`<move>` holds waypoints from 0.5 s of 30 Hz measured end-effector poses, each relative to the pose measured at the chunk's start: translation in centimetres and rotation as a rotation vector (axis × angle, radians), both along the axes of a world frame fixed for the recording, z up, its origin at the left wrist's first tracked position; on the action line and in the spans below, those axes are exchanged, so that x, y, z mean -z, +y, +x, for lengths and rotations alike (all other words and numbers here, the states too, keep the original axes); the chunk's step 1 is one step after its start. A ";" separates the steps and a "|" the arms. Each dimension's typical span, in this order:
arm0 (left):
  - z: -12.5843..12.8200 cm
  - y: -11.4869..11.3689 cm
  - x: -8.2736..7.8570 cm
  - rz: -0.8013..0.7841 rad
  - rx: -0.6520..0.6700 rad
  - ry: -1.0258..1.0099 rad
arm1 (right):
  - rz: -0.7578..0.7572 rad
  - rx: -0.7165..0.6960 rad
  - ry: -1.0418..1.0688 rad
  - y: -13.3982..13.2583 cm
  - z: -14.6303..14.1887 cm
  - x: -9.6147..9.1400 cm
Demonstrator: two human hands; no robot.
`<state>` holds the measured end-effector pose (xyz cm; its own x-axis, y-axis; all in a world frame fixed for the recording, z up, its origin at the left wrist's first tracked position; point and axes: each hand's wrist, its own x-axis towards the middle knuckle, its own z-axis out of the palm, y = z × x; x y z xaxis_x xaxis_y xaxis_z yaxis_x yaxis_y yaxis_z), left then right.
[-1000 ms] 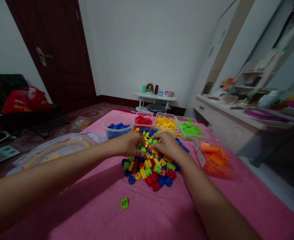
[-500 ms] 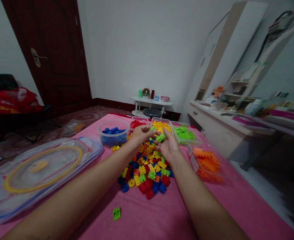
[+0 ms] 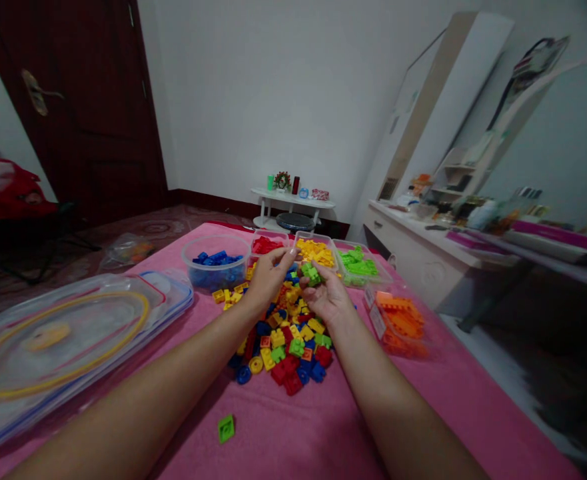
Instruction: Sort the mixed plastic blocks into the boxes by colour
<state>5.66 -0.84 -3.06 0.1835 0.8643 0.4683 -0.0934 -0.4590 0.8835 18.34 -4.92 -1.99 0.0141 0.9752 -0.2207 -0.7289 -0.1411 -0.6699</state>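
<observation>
Toward the near edge of the bench (image 3: 273,453), under pink cloth, a lone green brick (image 3: 226,429), well apart from the rest. Along the left edge, a flat stack of clear lids (image 3: 100,319), a yellow ring showing. Mid-bench, a loose heap of mixed bricks (image 3: 286,350) in red, yellow, blue and green. Over the heap, right hand (image 3: 332,298) turned palm up, pinching a small green cluster (image 3: 310,274) between thumb and fingers. Just beside it, left hand (image 3: 267,277), fingers bent, thumb toward the cluster; impossible to tell whether gripping anything. Near the right edge, a clear box of orange pieces (image 3: 400,315). Toward the far edge, a round tub (image 3: 193,277) of blue bricks (image 3: 218,259), then boxes of red pieces (image 3: 266,246), yellow pieces (image 3: 314,253) and lime pieces (image 3: 357,261). Beyond, at left, patterned floor (image 3: 168,223) and a red bag (image 3: 8,190); at right, a white dresser (image 3: 403,237) crowded with small items. Farther off, a dark red door (image 3: 83,100) and, before a pale wall (image 3: 273,87), a white stand (image 3: 293,199).
</observation>
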 end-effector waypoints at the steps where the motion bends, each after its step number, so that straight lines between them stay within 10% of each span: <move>1: -0.2 0.3 0.5 0.013 -0.036 0.016 | -0.012 0.017 -0.003 0.0 0.3 -0.2; 15: -0.7 1.6 4.0 0.041 -0.163 0.363 | -0.137 0.576 -0.425 8.2 13.6 -4.8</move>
